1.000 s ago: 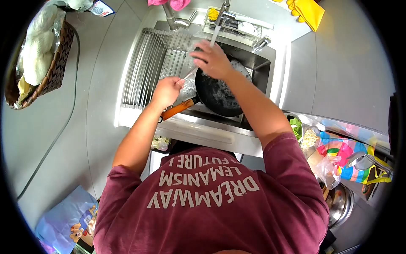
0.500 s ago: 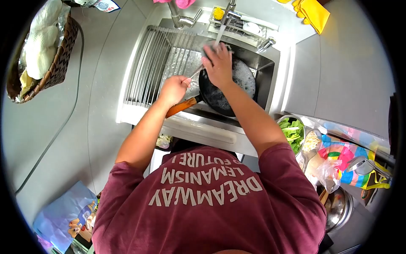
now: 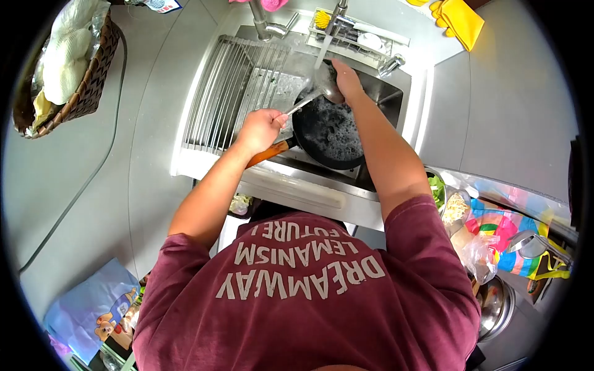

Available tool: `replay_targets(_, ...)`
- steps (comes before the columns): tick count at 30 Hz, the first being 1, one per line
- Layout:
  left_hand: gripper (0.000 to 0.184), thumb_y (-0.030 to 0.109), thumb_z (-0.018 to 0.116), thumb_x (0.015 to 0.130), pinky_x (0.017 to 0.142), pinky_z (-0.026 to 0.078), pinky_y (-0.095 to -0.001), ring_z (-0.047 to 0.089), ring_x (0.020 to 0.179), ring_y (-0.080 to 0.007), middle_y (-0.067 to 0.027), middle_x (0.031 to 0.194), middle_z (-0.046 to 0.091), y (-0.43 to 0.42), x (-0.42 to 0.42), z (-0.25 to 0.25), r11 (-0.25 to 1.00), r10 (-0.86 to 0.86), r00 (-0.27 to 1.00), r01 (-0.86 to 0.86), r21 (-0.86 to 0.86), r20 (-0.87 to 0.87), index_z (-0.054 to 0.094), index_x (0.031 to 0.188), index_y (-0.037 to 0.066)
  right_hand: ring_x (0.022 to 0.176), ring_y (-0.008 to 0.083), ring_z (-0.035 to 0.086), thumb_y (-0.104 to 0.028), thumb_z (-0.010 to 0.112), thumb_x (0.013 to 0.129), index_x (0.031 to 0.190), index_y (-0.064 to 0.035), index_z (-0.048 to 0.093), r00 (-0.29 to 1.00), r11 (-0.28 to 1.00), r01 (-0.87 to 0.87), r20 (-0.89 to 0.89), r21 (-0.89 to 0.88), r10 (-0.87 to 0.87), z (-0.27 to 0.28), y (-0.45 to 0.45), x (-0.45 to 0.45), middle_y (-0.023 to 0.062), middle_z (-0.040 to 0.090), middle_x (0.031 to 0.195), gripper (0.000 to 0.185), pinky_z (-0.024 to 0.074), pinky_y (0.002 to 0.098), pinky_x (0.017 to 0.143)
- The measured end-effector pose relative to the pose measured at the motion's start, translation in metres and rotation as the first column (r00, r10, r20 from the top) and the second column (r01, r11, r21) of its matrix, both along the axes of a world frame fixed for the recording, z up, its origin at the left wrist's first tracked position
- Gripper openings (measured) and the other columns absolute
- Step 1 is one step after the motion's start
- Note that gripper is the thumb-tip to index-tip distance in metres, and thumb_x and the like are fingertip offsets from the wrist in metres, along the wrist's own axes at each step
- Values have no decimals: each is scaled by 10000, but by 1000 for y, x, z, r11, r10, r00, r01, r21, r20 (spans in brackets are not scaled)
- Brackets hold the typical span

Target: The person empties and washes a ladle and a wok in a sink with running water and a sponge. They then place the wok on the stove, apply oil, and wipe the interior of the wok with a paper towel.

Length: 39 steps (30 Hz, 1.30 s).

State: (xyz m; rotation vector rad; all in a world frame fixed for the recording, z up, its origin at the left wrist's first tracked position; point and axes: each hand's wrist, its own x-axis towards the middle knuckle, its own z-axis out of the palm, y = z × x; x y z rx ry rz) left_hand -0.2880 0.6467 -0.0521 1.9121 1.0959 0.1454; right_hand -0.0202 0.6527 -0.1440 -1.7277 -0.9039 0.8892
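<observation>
My left hand (image 3: 260,130) is closed round the handle of a metal ladle (image 3: 328,84), whose bowl is under the running water (image 3: 322,52). Against the far side of that bowl lies my right hand (image 3: 347,80); its fingers are mostly hidden behind the ladle. Below them a black pan (image 3: 331,133) with suds and water in it rests in the sink (image 3: 396,102). Its wooden handle (image 3: 267,153) points to the lower left, under my left wrist.
A roll-up rack (image 3: 219,93) covers the sink's left part. Beyond stand the faucet (image 3: 337,23) and a caddy (image 3: 371,46). Yellow gloves (image 3: 461,21) lie at the upper right, a woven basket (image 3: 93,80) at the upper left. Bowls with greens (image 3: 435,188) and shreds (image 3: 456,207) are at the right.
My right hand has moved from over the ladle's bowl to its right side, and the bowl now shows. The view has shifted slightly. My left hand still holds the handle.
</observation>
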Motion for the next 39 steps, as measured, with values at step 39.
replay_targets(39,292,258,570,937,490,349,-263,440,515,-81,9,585,515,23,19,-40,957,170,979,-137,-254,112,639,778,23,1108,375,516,-65,583,831,1051,-59,628,677,846,-345,732,406,-75,36,-36,-75,147,571,1152,225,397,465,968)
